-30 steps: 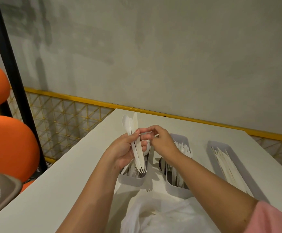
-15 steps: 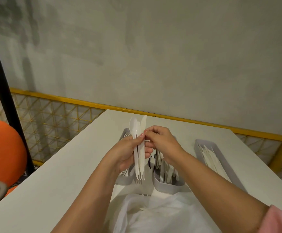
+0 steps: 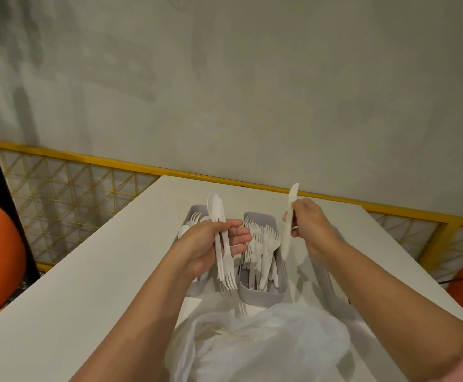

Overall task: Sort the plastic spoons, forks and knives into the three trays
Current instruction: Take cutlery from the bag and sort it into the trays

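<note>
Head view: the right hand [image 3: 311, 230] pinches one knife [image 3: 287, 241] near its middle, upright over the right edge of the fork tray [image 3: 260, 295]. The left hand [image 3: 205, 249] grips a cutlery bundle [image 3: 225, 260], spoon and forks together. I judge the plastic light, thin and smooth, so a mid-handle pinch suits.

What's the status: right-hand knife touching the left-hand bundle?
Apart. Head view: fork tray visible between the knife and the cutlery bundle in the left hand.
</note>
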